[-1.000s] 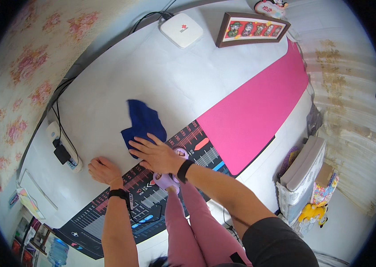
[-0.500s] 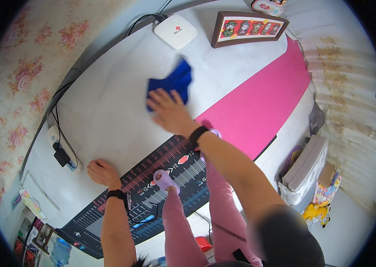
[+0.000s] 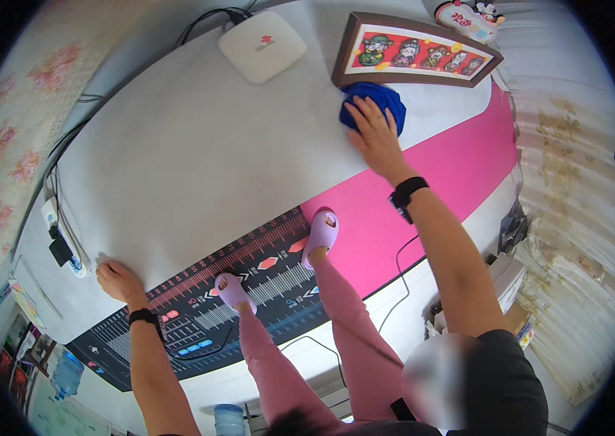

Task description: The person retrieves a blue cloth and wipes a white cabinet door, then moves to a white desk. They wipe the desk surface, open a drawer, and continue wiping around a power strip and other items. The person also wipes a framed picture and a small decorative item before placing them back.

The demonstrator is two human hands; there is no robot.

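On the white tabletop (image 3: 177,174), my right hand (image 3: 376,134) presses a crumpled dark-blue cloth (image 3: 393,102) down, fingers spread over it. The cloth lies just in front of a brown picture frame (image 3: 342,54) with a row of small figures on red, close to its lower left corner. My left hand (image 3: 120,282) leans on the tabletop near its front edge at the left, fingers curled and no object visible in them. A dark band circles each wrist.
Back left stands a white rounded-square box (image 3: 264,47) with black cables. A power strip (image 3: 67,240) holds a black plug. Below the table's front edge, lilac slippers (image 3: 322,229) stand on a printed black mat (image 3: 206,327) that continues in pink. A curtain (image 3: 569,145) hangs at the right.
My right hand has carried the cloth rightward across the tabletop to the picture frame. My left hand still leans at the front edge. The view has shifted.
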